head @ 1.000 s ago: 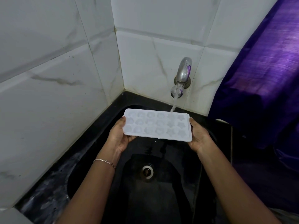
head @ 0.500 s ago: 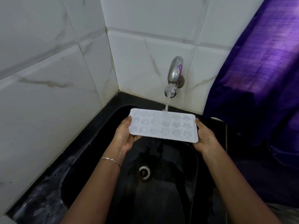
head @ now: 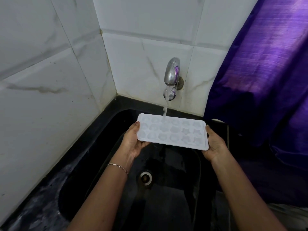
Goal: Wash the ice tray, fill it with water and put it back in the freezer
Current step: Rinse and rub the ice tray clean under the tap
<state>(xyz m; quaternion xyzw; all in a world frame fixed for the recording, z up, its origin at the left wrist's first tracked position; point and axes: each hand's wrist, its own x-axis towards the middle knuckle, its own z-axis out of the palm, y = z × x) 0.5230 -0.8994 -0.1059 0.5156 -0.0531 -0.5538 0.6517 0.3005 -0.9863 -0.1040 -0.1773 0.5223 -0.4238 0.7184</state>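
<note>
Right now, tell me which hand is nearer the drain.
Left. The left hand holds the tray at its left end, almost above the drain; the right hand holds the other end, farther right.

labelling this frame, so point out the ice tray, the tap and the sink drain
ice tray (head: 173, 131), head view, centre of its moulded top face
tap (head: 172, 70), head view, chrome body above the spout
sink drain (head: 146, 177), head view, metal ring in the basin floor
</note>
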